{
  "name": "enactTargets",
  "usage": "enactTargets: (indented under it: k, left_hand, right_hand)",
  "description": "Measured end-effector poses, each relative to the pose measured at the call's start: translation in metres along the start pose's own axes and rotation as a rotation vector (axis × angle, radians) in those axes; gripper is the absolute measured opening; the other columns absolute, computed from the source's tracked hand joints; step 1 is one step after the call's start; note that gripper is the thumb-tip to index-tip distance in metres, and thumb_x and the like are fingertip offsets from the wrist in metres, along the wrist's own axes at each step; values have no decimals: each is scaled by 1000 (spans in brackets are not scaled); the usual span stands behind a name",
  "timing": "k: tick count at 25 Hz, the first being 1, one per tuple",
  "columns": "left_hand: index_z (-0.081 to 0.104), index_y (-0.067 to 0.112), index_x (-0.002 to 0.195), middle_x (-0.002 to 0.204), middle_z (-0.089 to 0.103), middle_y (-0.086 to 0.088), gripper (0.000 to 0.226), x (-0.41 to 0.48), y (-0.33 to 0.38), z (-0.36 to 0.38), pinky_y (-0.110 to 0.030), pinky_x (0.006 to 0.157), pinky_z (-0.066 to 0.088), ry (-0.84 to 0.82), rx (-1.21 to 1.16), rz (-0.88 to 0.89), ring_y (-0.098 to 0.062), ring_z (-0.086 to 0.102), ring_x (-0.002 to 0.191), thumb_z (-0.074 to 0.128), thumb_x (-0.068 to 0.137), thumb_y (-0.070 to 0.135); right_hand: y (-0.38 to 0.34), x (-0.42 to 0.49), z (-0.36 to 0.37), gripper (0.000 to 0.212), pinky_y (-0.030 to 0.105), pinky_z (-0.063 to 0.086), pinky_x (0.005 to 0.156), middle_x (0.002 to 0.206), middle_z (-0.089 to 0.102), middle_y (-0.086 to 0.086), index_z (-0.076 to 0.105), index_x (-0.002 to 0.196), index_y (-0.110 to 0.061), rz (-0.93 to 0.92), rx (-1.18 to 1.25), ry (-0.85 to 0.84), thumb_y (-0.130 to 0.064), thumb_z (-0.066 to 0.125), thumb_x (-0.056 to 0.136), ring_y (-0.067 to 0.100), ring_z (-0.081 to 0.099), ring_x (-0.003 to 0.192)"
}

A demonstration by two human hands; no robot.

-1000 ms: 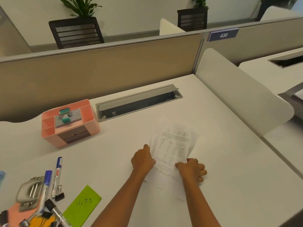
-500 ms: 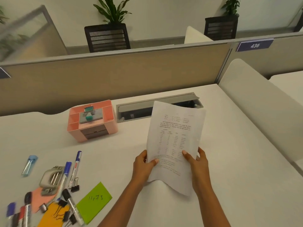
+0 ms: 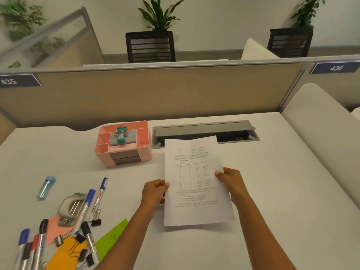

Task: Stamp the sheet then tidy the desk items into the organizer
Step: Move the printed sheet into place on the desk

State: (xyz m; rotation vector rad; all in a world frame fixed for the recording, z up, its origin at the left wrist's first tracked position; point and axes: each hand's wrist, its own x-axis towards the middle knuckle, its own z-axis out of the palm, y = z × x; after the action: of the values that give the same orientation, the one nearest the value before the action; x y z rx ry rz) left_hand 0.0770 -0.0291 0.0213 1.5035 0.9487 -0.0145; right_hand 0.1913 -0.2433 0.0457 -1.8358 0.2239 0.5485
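Note:
A printed white sheet (image 3: 194,182) is held up off the white desk (image 3: 272,191), facing me. My left hand (image 3: 154,192) pinches its left edge and my right hand (image 3: 231,182) grips its right edge. A pink organizer (image 3: 124,145) stands at the back left of the sheet, with a grey ink pad and a green-handled stamp (image 3: 121,138) on top. Markers (image 3: 91,199), a hole punch (image 3: 71,208), binder clips (image 3: 96,221) and coloured sticky notes (image 3: 111,238) lie scattered at the lower left.
A grey cable tray (image 3: 204,130) with a raised lid is sunk into the desk behind the sheet. A beige partition (image 3: 155,94) closes off the back. A white divider (image 3: 321,133) borders the right side. A blue lead tube (image 3: 45,187) lies at the left.
Both hands lifted the sheet off the desk, where it lay flat a second ago, and now hold it upright by its side edges. My view has shifted left.

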Motion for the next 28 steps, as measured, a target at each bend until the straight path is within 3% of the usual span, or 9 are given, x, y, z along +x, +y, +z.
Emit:
enactTargets:
  k: [5, 9, 12, 17, 20, 28]
  left_hand:
    - [70, 8, 88, 84, 74, -9, 12, 20, -10, -9, -38, 67, 61, 59, 106, -63, -25, 72, 71, 74, 80, 15]
    - [72, 10, 77, 72, 73, -9, 12, 27, -8, -13, -37, 62, 61, 63, 203, -84, -25, 71, 66, 73, 81, 21]
    - [71, 12, 79, 73, 74, -6, 13, 30, -5, -14, -33, 61, 60, 52, 295, -88, -21, 72, 66, 72, 82, 24]
    - [69, 14, 82, 74, 74, -2, 14, 36, -1, -18, -31, 59, 60, 44, 419, -83, -16, 71, 63, 71, 83, 27]
    - [67, 15, 81, 73, 73, -1, 16, 38, 0, -20, -32, 60, 61, 70, 463, -58, -15, 71, 61, 72, 82, 30]
    - [66, 19, 71, 67, 71, 3, 19, 39, -1, -19, -36, 66, 61, 107, 547, -19, -15, 70, 59, 72, 80, 35]
  right_hand:
    - [20, 21, 18, 14, 41, 57, 79, 86, 71, 8, 69, 86, -7, 27, -126, 185, -19, 62, 88, 28, 67, 77]
    - [22, 25, 28, 32, 27, 41, 56, 64, 58, 2, 56, 60, -14, 18, -223, 268, -17, 56, 93, 18, 51, 57]
    - [21, 28, 34, 18, 28, 42, 67, 83, 68, 9, 69, 83, -8, 15, -259, 292, -17, 56, 92, 22, 56, 67]
    - [19, 32, 43, 29, 39, 50, 90, 111, 69, 12, 65, 116, -5, -5, -276, 329, -16, 60, 90, 30, 64, 95]
    - [18, 35, 46, 29, 40, 50, 92, 112, 69, 12, 64, 117, -5, -7, -292, 336, -15, 61, 90, 31, 65, 98]
    - [20, 28, 50, 24, 32, 46, 79, 110, 67, 13, 63, 111, -2, -33, -376, 356, -10, 61, 89, 30, 64, 94]
